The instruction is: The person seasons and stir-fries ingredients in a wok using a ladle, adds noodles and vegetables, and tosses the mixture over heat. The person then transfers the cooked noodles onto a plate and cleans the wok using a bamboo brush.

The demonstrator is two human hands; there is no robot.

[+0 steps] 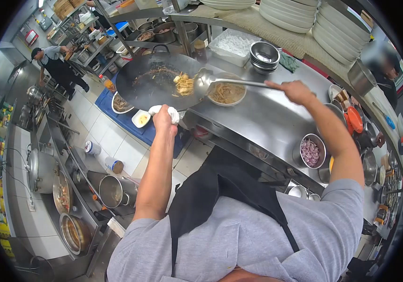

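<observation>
My left hand (pixel 165 118) is closed round a folded white cloth (pixel 173 115) at the near rim of a big dark wok (pixel 138 94); any handle under the cloth is hidden. Food like fries or thick noodles with pale chunks (pixel 183 83) lies on the wok's right side. My right hand (pixel 298 92) grips the long handle of a metal ladle (pixel 204 83), index finger stretched along it. The ladle's bowl is between the wok and a round bowl (pixel 243 97) holding similar brownish strips, partly covered by the handle.
A steel counter (pixel 272 124) carries stacked metal bowls (pixel 264 56), a tub of white powder (pixel 233 44) and a pot of chopped red onion (pixel 312 151). Plates (pixel 286 16) fill the shelf above. A small white dish (pixel 141 119) is left of my cloth. Another person (pixel 56 68) stands far left.
</observation>
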